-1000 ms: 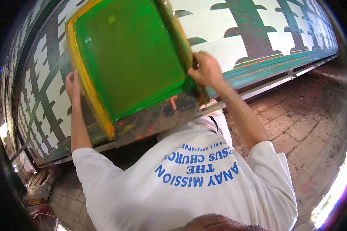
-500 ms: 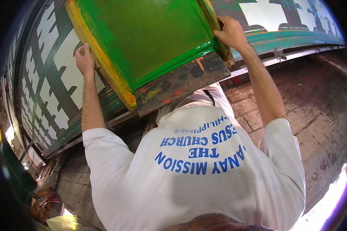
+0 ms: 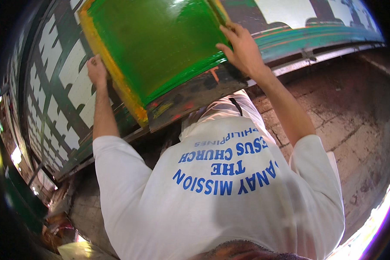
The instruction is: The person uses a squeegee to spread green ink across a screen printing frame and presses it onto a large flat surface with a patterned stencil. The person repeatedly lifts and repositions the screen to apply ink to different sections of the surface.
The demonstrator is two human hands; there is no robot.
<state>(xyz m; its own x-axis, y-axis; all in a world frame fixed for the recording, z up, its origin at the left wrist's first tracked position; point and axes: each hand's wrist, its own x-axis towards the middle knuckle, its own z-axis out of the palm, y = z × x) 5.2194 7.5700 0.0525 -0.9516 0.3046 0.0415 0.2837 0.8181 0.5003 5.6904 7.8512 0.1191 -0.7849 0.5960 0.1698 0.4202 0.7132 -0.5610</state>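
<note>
A screen-printing frame with green-stained mesh lies over the long printing table in front of me. Its left side is caked in yellow, and a dark paint-spotted board forms its near end. At the frame's left side, my left hand has its fingers curled against the edge. My right hand reaches over the right side, its fingers spread and its thumb above the mesh near the near right corner. Nothing shows in that hand. The frame's far end is cut off by the picture.
The table bears white shapes on a dark ground, with a green strip and a metal rail along its near edge. Below lies a worn block floor. Crumpled scraps lie at the lower left.
My right hand has loosened from the frame's right edge, spread its fingers and moved left over the mesh. My left hand stays at the left side. The frame sits slightly further left in view.
</note>
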